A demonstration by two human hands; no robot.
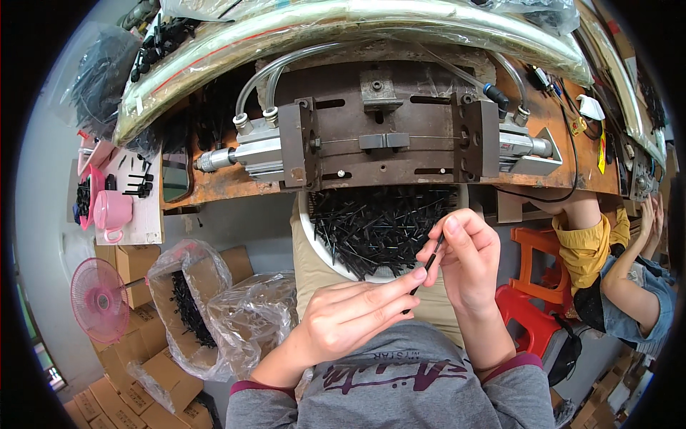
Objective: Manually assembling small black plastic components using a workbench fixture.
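Black pins (382, 225) in white bowl (309, 222); rusty brown-orange bench (214, 187); pink fan (100, 300); pink mug (113, 212); orange stool (532, 250); grey shirt (400, 386), maroon lettering.

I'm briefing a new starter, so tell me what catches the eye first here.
In the middle, the left hand and right hand pinch a thin black rod between them, above a white basin heaped with the same black pieces. Behind it, a rusty metal press with clear hoses spans the bench. At lower left stands a pink fan beside bagged boxes.
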